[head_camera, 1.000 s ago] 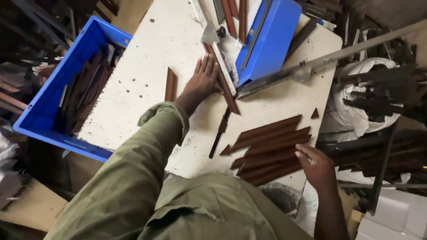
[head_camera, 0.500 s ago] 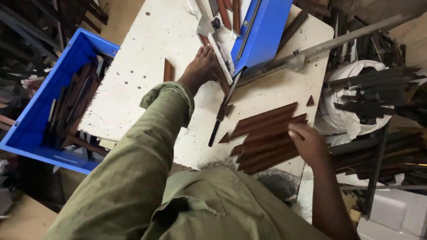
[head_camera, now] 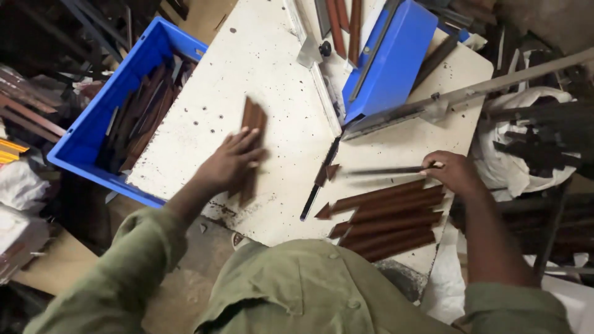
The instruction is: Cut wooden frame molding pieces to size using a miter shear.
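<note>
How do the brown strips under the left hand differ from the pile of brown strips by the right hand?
The strips under the left hand are few and run away from the person; the pile by the right hand holds more, lying crosswise with pointed ends. The left hand presses on its strips; the right hand holds a thin dark strip. Both sets are reddish-brown on the white table.

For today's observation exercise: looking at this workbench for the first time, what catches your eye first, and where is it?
The bright blue crate of brown strips, off the white table's left edge, stands out first. Then the left hand lying flat on a small bundle of brown strips at the table's middle. On the right, the right hand holds a thin dark strip above a row of pointed brown slats.
</note>
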